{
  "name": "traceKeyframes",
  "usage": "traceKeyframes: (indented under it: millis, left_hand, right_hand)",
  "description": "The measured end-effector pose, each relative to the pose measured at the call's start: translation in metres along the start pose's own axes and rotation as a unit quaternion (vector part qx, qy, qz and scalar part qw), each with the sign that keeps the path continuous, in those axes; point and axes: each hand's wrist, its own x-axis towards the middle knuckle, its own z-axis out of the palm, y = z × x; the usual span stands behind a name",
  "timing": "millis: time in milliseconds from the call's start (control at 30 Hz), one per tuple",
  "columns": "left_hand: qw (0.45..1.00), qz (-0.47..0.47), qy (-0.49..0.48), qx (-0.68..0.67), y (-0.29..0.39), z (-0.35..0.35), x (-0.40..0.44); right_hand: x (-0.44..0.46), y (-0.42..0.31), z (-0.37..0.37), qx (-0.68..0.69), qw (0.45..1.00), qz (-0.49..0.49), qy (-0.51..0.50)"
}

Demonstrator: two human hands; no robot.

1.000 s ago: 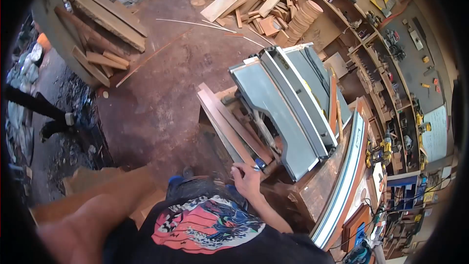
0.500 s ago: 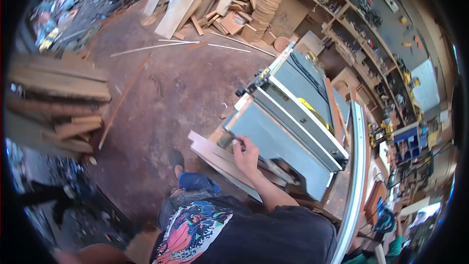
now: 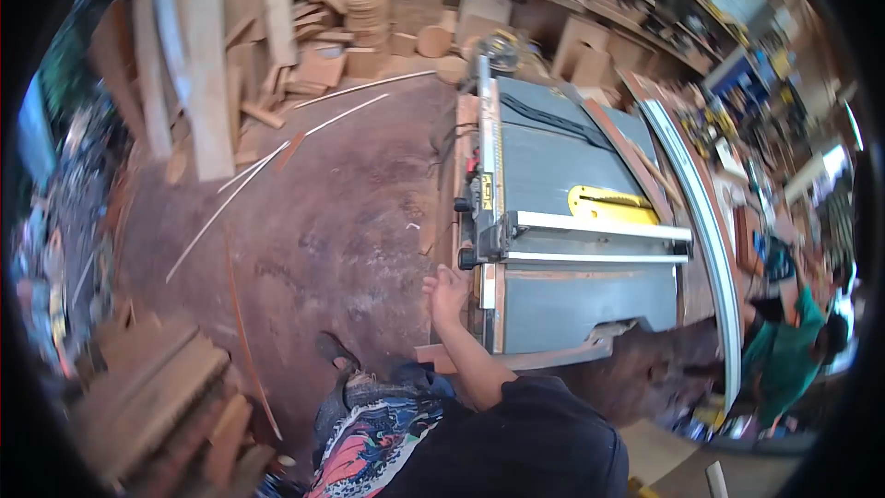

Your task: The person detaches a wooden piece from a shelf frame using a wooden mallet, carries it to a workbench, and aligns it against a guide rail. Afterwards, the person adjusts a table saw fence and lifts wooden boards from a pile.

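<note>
A table saw [image 3: 590, 300] with a grey metal top stands in front of me. Its fence [image 3: 599, 226] lies across the top, beside a yellow insert plate [image 3: 590, 207] with the blade showing in its slot. My right hand [image 3: 449, 293] is at the near-left edge of the saw, just below a black knob [image 3: 467, 258] on the rail. Its fingers are curled closed, and whatever they may hold is hidden. Partly behind my right forearm is a pinkish board [image 3: 433, 356]. My left hand is out of view.
Long planks [image 3: 212, 65] lean at the back left beside a stack of round wooden discs [image 3: 366, 0]. Thin strips [image 3: 235, 201] lie on the floor. Stacked lumber [image 3: 157, 397] is at lower left. A person in green [image 3: 784, 350] is at right, beyond a long metal rail [image 3: 705, 212].
My view has swung round, so the saw now appears squarer. My right hand shows farther left against the saw, near the fence-rail knob. Less of the pinkish board shows.
</note>
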Motion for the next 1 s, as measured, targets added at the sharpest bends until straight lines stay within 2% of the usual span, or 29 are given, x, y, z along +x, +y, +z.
traceKeyframes:
  millis: [67, 133, 233, 300, 367, 467, 533, 633, 700, 733, 867, 1000]
  left_hand:
    - [0.998, 0.013, -0.053, 0.037, 0.008, -0.023, 0.055]
    - [0.993, 0.043, -0.08, 0.078, 0.021, -0.068, 0.127]
    - [0.982, 0.082, -0.072, 0.153, 0.049, -0.159, 0.233]
    - [0.971, 0.116, -0.024, 0.209, 0.064, -0.231, 0.299]
    - [0.945, 0.179, 0.062, 0.266, 0.091, -0.302, 0.372]
    - [0.894, 0.318, 0.208, 0.239, 0.193, -0.382, 0.474]
    - [0.904, 0.394, 0.155, 0.057, 0.357, -0.398, 0.446]
    - [0.823, 0.554, 0.099, 0.084, 0.546, -0.357, 0.403]
    - [0.756, 0.651, 0.032, 0.066, 0.636, -0.305, 0.359]
    - [0.72, 0.691, 0.001, 0.057, 0.672, -0.276, 0.341]
    - [0.647, 0.742, -0.177, -0.007, 0.763, -0.199, 0.248]
    - [0.525, 0.82, -0.23, 0.004, 0.833, -0.174, 0.217]
  right_hand:
    - [0.027, 0.018, 0.012, 0.063, 0.993, 0.021, 0.098]
    - [0.022, 0.018, 0.026, 0.094, 0.984, 0.023, 0.147]
    - [0.042, 0.002, 0.044, 0.142, 0.968, -0.035, 0.203]
    - [0.03, 0.009, 0.053, 0.154, 0.96, -0.055, 0.226]
    - [0.027, -0.006, 0.052, 0.168, 0.949, -0.032, 0.265]
    - [0.037, -0.019, 0.052, 0.221, 0.927, -0.024, 0.302]
    - [0.048, -0.015, 0.05, 0.227, 0.916, -0.023, 0.331]
    - [0.048, -0.022, 0.056, 0.18, 0.91, -0.003, 0.375]
    - [0.05, -0.015, 0.055, 0.144, 0.908, -0.039, 0.392]
    - [0.046, -0.022, 0.057, 0.128, 0.909, -0.035, 0.395]
    - [0.041, -0.03, 0.063, 0.1, 0.902, 0.006, 0.419]
    - [0.039, -0.034, 0.067, 0.139, 0.889, 0.011, 0.436]
